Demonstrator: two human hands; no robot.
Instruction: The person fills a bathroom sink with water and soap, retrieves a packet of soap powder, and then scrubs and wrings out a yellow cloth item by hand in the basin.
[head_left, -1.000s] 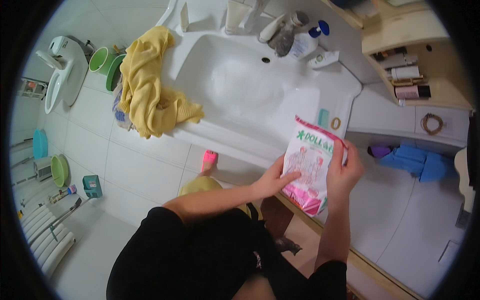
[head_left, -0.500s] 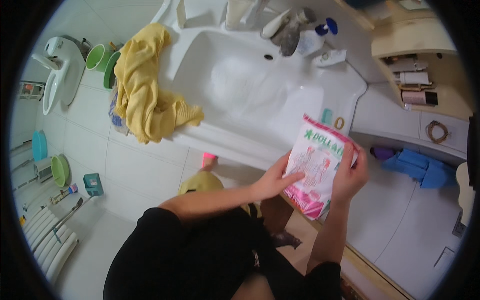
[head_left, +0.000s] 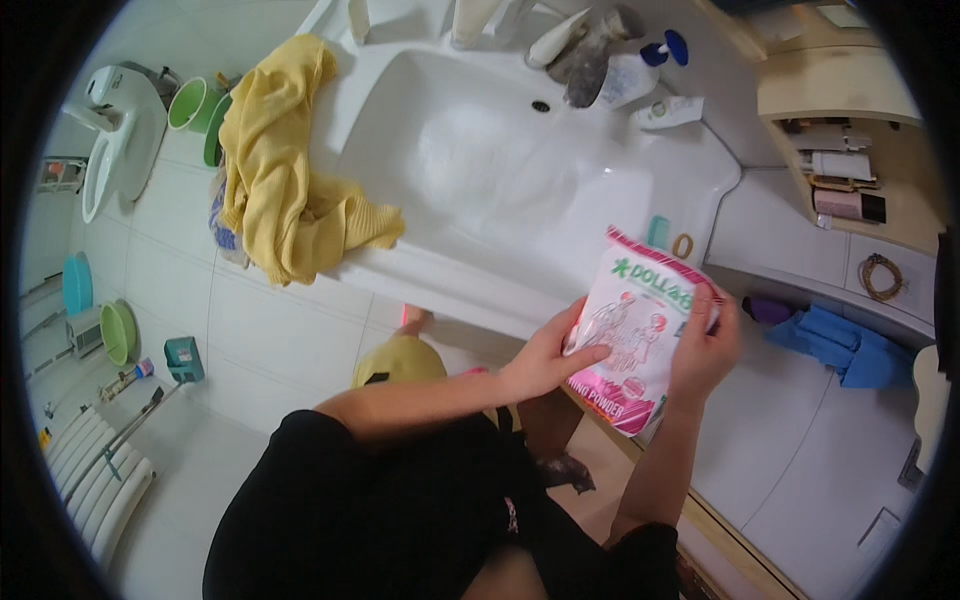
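Observation:
Between my hands is a white and pink washing powder bag (head_left: 632,318), held in front of the sink's near right edge. My left hand (head_left: 548,358) grips its left side, thumb across the front. On the right side, my right hand (head_left: 703,352) is closed around the edge near the upper corner, its fingertips partly behind the plastic. The bag's top edge looks straight; I cannot tell if it is open. Beyond it lies the white sink (head_left: 390,130), with a whitish, foam-like patch at its bottom. A yellow knitted garment (head_left: 265,150) drapes over the sink's left rim.
A teal bar-shaped item (head_left: 657,232) and a small tan ring (head_left: 682,246) sit on the rim beyond the bag. Tubes and a blue-topped pump bottle (head_left: 630,80) stand at the back right. A wooden shelf (head_left: 830,85) and blue cloth (head_left: 850,345) are rightward.
The bag stays in both hands, tilted slightly differently, with more of its lower front showing. The whole view has shifted a little.

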